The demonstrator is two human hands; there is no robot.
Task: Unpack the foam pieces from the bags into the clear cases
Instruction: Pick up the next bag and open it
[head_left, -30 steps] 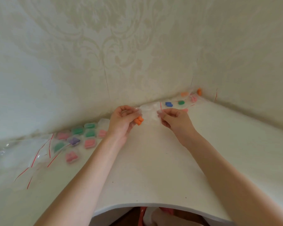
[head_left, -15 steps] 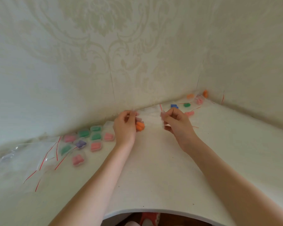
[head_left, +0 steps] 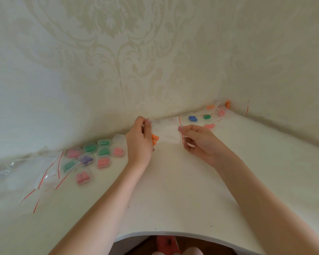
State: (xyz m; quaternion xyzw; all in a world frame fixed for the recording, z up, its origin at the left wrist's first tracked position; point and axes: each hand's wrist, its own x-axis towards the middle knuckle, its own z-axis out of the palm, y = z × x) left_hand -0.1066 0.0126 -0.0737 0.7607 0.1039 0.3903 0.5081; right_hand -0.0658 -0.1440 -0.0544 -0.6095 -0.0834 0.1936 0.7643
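At frame centre, the left hand (head_left: 139,142) and right hand (head_left: 197,140) each pinched an edge of a thin, crinkled clear bag (head_left: 166,131); soft orange foam pieces (head_left: 154,138) sat against the left palm.

Cream damask-patterned wallpaper (head_left: 136,52) behind a white corner table (head_left: 173,199).

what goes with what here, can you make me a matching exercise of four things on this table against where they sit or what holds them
Things:
1. orange foam pieces
2. blue foam piece
3. purple foam piece
4. small clear bag

Places:
A. in a clear case among the filled cases on the left
B. stretched between the left hand and the right hand
C. loose on the table to the right of the hands
D. at the left hand's fingers

Pairs: 1-D, 2-C, 3-A, 4-B
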